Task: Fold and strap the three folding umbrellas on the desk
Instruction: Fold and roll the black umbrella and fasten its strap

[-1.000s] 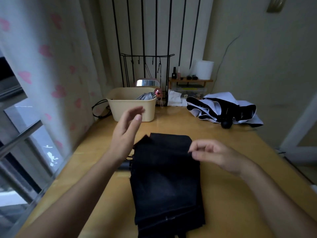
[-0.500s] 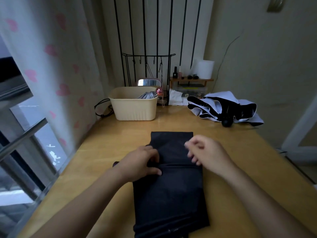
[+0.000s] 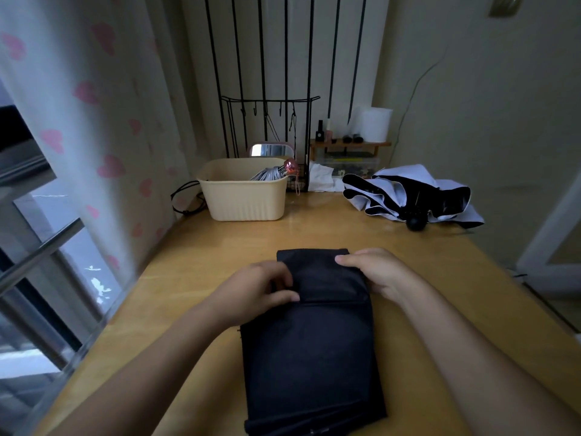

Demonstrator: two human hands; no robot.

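Note:
A black folding umbrella (image 3: 309, 350) lies flat along the middle of the wooden desk (image 3: 195, 278), its cloth pleated into a long rectangle. My left hand (image 3: 257, 287) presses on its left edge near the far end, fingers curled over the fabric. My right hand (image 3: 377, 272) grips the far right edge of the same cloth. A second umbrella (image 3: 408, 193), white outside and black inside, lies loose and crumpled at the back right with its round black handle (image 3: 416, 222) toward me. A third, silvery umbrella with a pink handle (image 3: 276, 172) rests in the cream basket (image 3: 245, 199).
Behind the basket stand a small mirror (image 3: 272, 150), a black wire rack (image 3: 270, 121) and a wooden shelf (image 3: 349, 144) with bottles and a white roll. A curtain with pink hearts (image 3: 94, 121) and a window border the desk's left edge. A black cable (image 3: 185, 199) lies by the basket.
My left hand came down from the air onto the black umbrella's left edge. My right hand shifted to the far right edge, and the cloth now lies flatter.

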